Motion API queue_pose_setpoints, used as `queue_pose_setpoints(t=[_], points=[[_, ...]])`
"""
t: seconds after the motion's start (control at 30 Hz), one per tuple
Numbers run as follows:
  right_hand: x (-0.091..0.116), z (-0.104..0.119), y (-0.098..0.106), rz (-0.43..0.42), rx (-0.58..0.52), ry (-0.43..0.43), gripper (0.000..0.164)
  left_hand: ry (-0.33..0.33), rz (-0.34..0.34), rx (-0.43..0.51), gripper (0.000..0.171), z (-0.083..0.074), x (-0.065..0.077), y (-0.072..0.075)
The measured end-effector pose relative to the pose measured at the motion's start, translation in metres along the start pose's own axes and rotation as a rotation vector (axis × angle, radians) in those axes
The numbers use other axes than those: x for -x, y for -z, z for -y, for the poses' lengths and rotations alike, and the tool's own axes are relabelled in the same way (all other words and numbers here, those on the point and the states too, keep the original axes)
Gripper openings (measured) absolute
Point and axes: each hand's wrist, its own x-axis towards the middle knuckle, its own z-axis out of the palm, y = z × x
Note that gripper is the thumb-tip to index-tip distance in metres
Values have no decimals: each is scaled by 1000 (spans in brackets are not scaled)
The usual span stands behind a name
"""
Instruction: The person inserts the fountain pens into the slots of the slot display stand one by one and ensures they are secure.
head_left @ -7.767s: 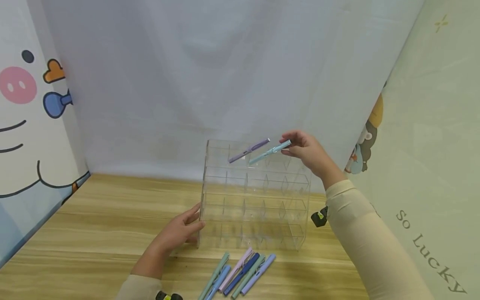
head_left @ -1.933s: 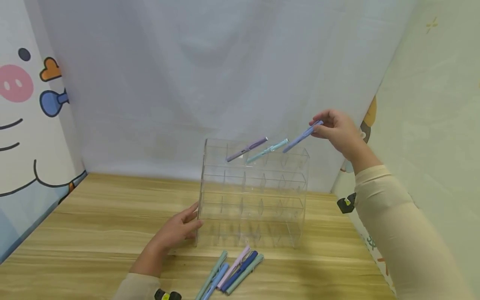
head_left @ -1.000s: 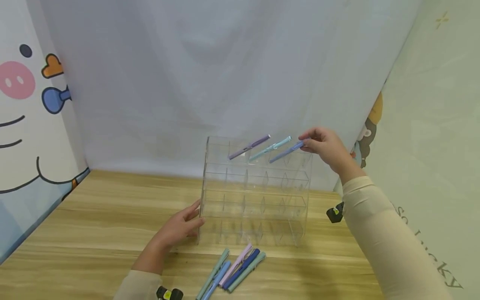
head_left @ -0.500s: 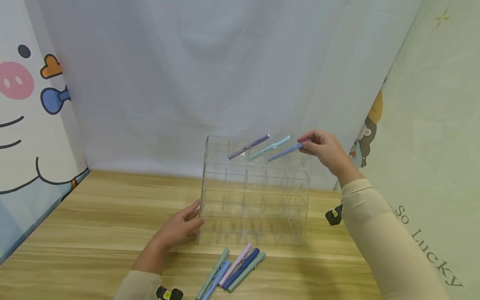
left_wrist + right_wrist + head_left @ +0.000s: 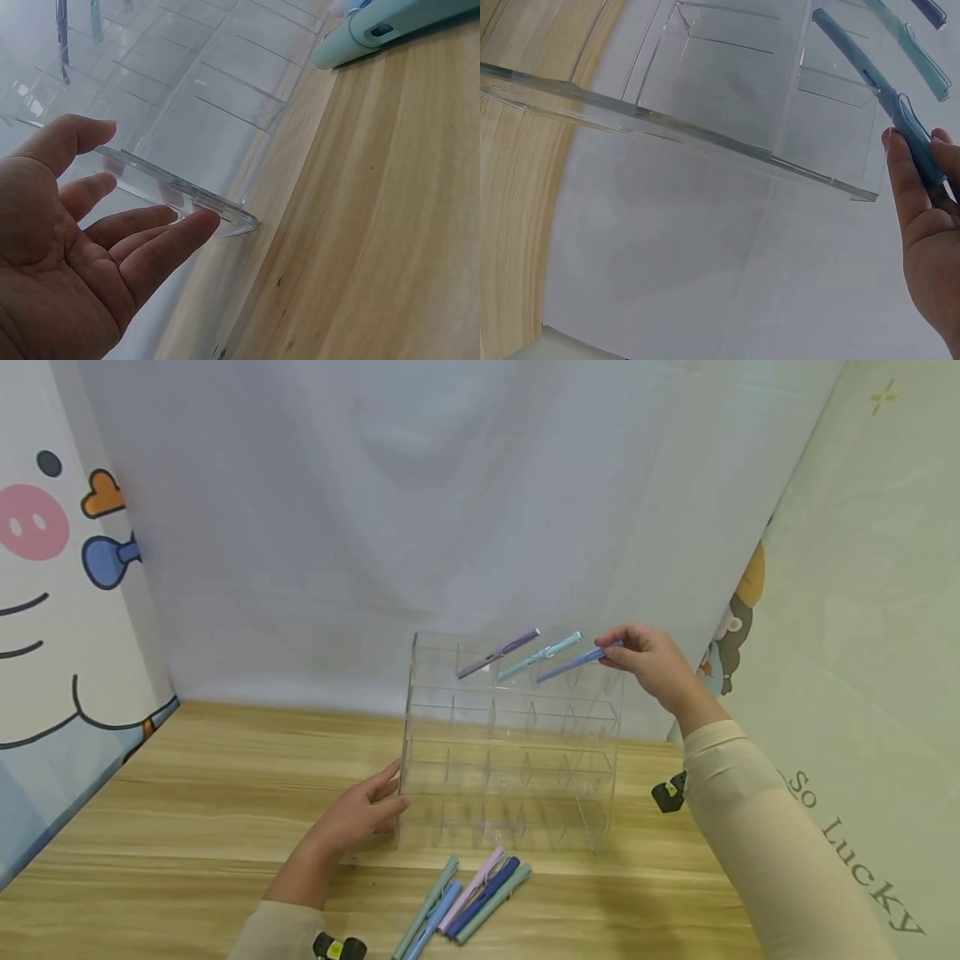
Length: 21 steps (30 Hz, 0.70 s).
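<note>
On the desk (image 5: pixel 247 793) stands a clear acrylic pen rack (image 5: pixel 510 747) with four tiers split by upright dividers. At its top tier, the person's right hand (image 5: pixel 651 664) pinches the upper end of a periwinkle pen (image 5: pixel 570 666) between thumb and fingers. This pen slants, its lower end over the tier; whether that end touches the rack, and which compartment it meets, I cannot tell. Just left of it, a pale turquoise pen (image 5: pixel 542 656) and a purple pen (image 5: pixel 498 653) lean at a similar slant on the same tier, apart from one another.

The left hand (image 5: pixel 360 817) is at the rack's lower left side, its fingers relaxed and loosely extended against the side panel, with the thumb at the front edge.

In front of the rack, five more pens lie on the desk in a loose bunch: from the left, a sage green pen (image 5: pixel 425 908), a light blue pen (image 5: pixel 433 922), a pink pen (image 5: pixel 471 889), a navy pen (image 5: pixel 483 898) and a second green pen (image 5: pixel 492 906). Behind hangs a white cloth (image 5: pixel 315 527); a cartoon pig print (image 5: pixel 33 522) is at left, and a pale green panel (image 5: pixel 862 652) lettered "So Lucky" at right.
</note>
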Motion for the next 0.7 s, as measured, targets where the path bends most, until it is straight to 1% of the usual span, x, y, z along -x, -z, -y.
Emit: queue_pose_setpoints(t=[0.17,0.27,0.33,0.4,0.53,0.7], points=[[4,1,1,-2,25,16,28,4,-11,-2,78,-1,1,0],[8,1,4,-14,34,39,38,8,-14,-3,75,-2,1,-1],[12,3,7,-50,16,61,45,10,-16,-1,73,-1,1,-2],[18,5,9,-106,-15,88,50,12,-17,0,70,-1,1,-2],[35,8,11,-220,-71,137,54,15,-13,4,69,0,0,-2],[62,5,5,-283,-105,241,54,10,-6,10,69,-1,1,-1]])
